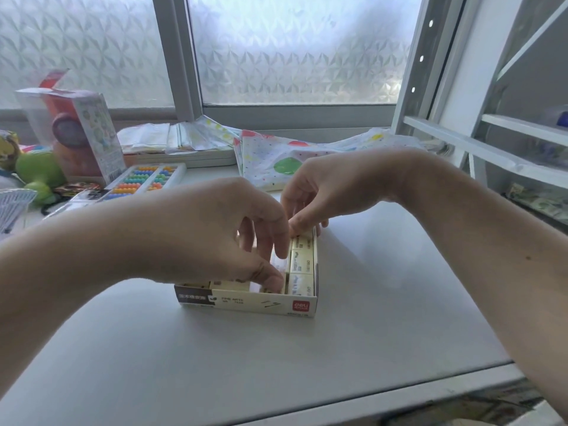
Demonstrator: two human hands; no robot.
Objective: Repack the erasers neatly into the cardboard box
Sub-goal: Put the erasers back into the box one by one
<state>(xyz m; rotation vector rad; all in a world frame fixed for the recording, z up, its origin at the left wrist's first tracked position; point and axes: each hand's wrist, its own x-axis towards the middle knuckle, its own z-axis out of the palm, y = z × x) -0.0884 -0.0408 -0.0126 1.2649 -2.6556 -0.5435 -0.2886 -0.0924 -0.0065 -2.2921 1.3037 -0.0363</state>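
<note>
A small open cardboard box (246, 304) stands on the white table, its printed front wall facing me. Cream erasers (302, 262) lie packed in a column along its right side, and more line the front row (229, 284). My left hand (196, 235) reaches down into the middle of the box, thumb and index finger pinching one eraser (278, 265) that stands between the rows. My right hand (332, 192) is at the box's far right corner, thumb inside and fingers outside, gripping that corner. The left part of the box is hidden under my left hand.
A colourful abacus (144, 179), a boxed toy (83, 133) and a green soft toy (38, 172) crowd the back left. Spotted paper bags (282, 162) lie behind the box by the window. A white shelf frame (479, 139) stands on the right. The table edge (399, 398) runs close to me.
</note>
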